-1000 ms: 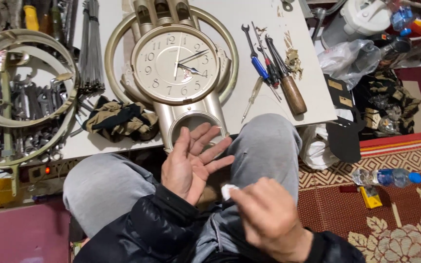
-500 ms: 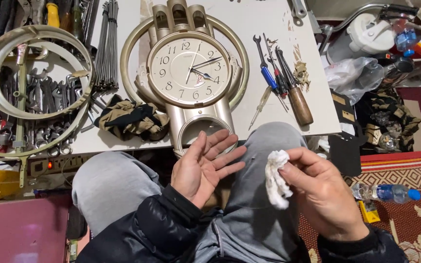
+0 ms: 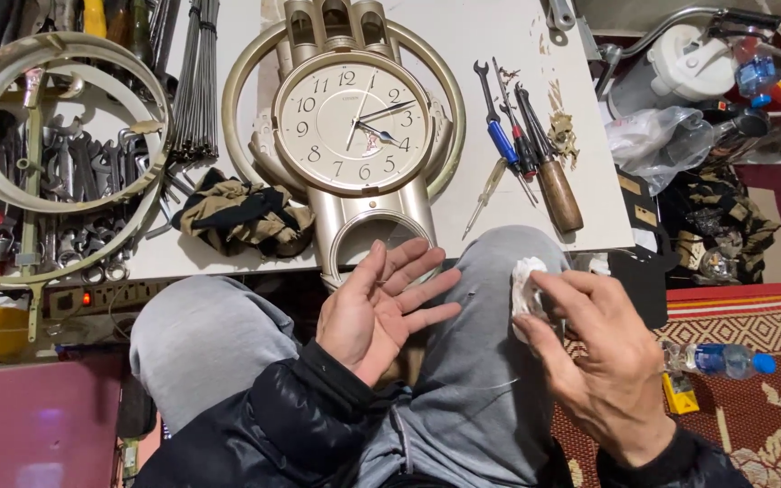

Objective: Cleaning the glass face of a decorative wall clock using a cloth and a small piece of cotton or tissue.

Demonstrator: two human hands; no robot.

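Observation:
My left hand (image 3: 381, 307) is open, palm up, fingers spread, resting above my lap between my grey-trousered knees. My right hand (image 3: 594, 357) pinches a small crumpled white cloth (image 3: 526, 285) against my right knee (image 3: 499, 298). A gold-coloured wall clock (image 3: 354, 126) with a round cream dial and a ring frame lies flat on the white table (image 3: 499, 36) just beyond my left fingertips.
Screwdrivers and a wooden-handled tool (image 3: 535, 154) lie right of the clock. A dark camouflage rag (image 3: 241, 212) sits left of it. A gold ring (image 3: 56, 126) rests over wrenches at far left. A plastic bottle (image 3: 720, 359) lies on the patterned rug at right.
My right hand rose from my lap with the white cloth and moved right to my right knee. My left hand stayed open. The view shifted down slightly.

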